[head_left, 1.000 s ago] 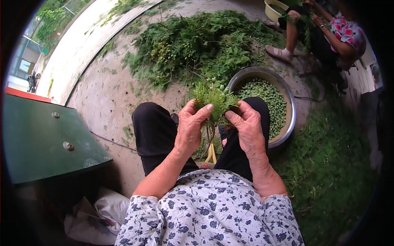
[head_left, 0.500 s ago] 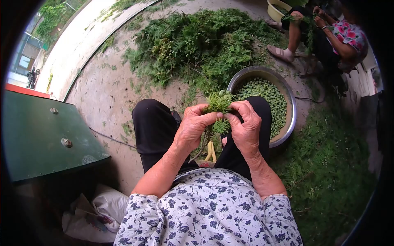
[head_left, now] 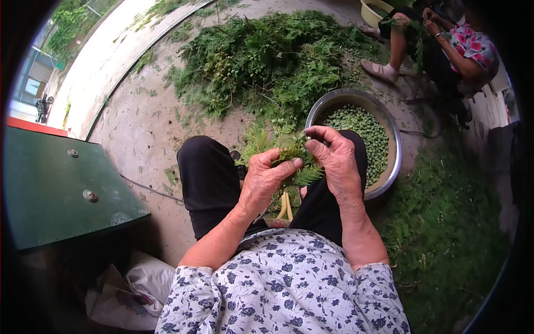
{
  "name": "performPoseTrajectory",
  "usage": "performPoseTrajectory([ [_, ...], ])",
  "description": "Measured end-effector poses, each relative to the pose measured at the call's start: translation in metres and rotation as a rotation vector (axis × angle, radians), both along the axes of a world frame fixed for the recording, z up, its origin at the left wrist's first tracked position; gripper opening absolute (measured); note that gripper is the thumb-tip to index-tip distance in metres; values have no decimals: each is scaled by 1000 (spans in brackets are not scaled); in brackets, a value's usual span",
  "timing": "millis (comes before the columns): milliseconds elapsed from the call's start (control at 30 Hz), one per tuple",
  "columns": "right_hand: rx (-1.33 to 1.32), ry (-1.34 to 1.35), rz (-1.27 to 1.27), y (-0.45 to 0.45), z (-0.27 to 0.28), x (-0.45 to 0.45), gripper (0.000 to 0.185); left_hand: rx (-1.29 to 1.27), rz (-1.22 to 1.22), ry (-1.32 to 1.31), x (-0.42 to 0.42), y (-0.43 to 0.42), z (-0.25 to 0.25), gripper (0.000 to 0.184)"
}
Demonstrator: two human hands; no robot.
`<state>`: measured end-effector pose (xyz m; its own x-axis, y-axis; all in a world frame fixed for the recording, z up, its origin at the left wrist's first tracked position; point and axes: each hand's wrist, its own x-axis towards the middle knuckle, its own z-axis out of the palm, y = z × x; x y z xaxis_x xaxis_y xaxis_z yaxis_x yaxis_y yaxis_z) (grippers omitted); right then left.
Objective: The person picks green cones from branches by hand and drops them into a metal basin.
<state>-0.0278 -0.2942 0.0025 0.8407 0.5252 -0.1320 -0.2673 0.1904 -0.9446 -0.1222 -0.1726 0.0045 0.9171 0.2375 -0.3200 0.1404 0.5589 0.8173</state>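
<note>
My left hand [head_left: 265, 177] is closed, pinching a leafy evergreen sprig [head_left: 257, 140] between thumb and fingers above my lap. The sprig's flat green fronds fan out past the fingertips, and its stem hangs below. On the right, my right hand [head_left: 338, 164] has thumb and forefinger bent together at the sprig's upper right edge. A small green cone [head_left: 303, 137] shows at those fingertips, partly hidden. Beside my right knee stands a wide metal basin [head_left: 396, 158] holding many small green cones [head_left: 359, 129].
A large heap of cut evergreen branches [head_left: 267, 61] lies ahead, with more greenery [head_left: 439, 222] at the right. Another person [head_left: 467, 55] sits at the upper right near a yellow basin [head_left: 371, 16]. A green metal box [head_left: 61, 189] and white sacks [head_left: 147, 278] are at the left.
My right hand has shifted slightly up, its fingertips moving from beside the left thumb to the sprig's upper right edge. The sprig now spreads wider, with more fronds showing at the left.
</note>
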Motion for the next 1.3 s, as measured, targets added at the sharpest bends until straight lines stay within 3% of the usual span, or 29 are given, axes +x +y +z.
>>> performPoseTrajectory([
  [233, -176, -161, -40, 4, -17, 3, 13, 86, 44, 20, 5, 1, -3, 13],
  [300, 55, 97, -29, 5, -17, 0, 11, 110, 49, 15, 6, -1, -3, 12],
  [400, 175, 228, -64, 11, -24, -1, 11, 68, 56, 14, 6, -1, 0, 12],
  [500, 94, 95, -154, 6, -13, -1, 10, 40, 63, 27, 4, -1, 0, 12],
  [600, 141, 38, -222, -9, -14, 25, 9, 219, 91, -19, -3, 2, -5, 11],
  [667, 151, 27, -203, -7, -5, 22, 11, 171, 90, 6, -3, 1, 6, 11],
  [733, 226, 241, -71, -4, 6, 13, 16, 215, 97, 8, -2, 2, -3, 11],
  [800, 206, 227, 132, -8, -1, 9, 25, 265, 108, 13, -3, 2, -3, 11],
  [900, 119, 124, 135, 0, -1, -3, 24, 230, 80, 23, -4, -1, 2, 11],
  [1067, 230, 295, 58, 1, -11, -2, 16, 557, 48, 2, -4, 3, -1, 12],
  [1133, 460, 419, -119, -2, -18, 12, 17, 641, 30, 6, -9, 4, 4, 13],
  [1167, 501, 319, -73, -10, -20, 22, 17, 725, 7, 10, -11, 4, 5, 14],
  [1300, 384, 370, -129, -9, 14, 17, 15, 953, 69, -99, -10, 2, -1, 15],
])
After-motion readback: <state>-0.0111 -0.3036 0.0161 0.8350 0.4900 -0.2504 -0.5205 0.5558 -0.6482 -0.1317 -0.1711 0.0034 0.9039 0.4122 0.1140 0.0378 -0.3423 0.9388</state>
